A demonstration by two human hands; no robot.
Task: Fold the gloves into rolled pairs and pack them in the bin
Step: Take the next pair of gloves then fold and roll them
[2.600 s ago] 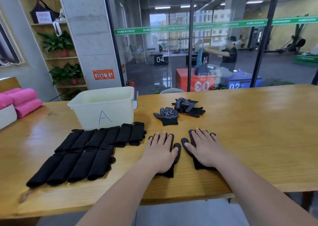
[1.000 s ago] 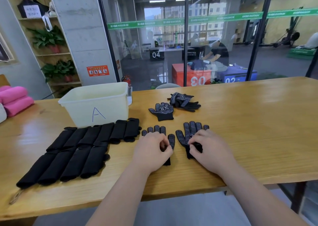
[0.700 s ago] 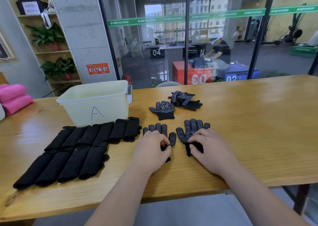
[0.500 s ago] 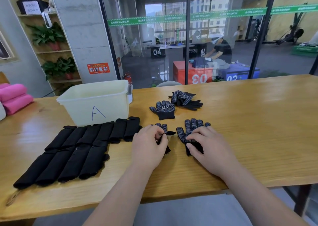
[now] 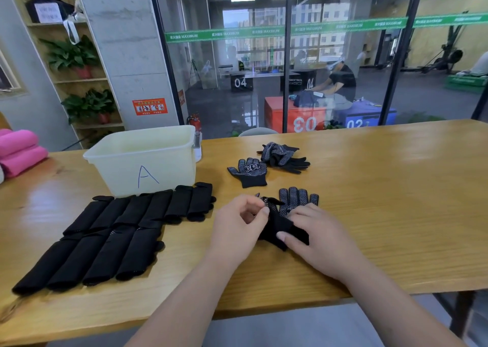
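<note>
Far left on the table point(image 5: 396, 188) lie pink rolls point(image 5: 19, 151), stacked at the edge. Next come the rolled pairs point(image 5: 105, 238), black and laid side by side in two rows, the far row just in front of the bin point(image 5: 142, 159). The bin is pale plastic with a blue "A" on its front wall, and it stands upright towards the back of the table.

Right of the rows, the left hand point(image 5: 237, 230) is raised a little off the wood. Its thumb and fingertips pinch the finger end of the turned glove point(image 5: 274, 226). That glove lies plain side up across the flat glove point(image 5: 295, 197), which rests dotted side up, its fingers pointing away from the person.

The right hand point(image 5: 319, 243) lies on both gloves. Its thumb presses the dark cuff near the table edge, and its fingers are stretched over the dotted palm, so it holds the pair down rather than clasping it.

Behind the hands a loose glove point(image 5: 249, 172) lies flat with a white label showing. Just right of it, and further back, sits a small heap point(image 5: 281, 156) of gloves.
</note>
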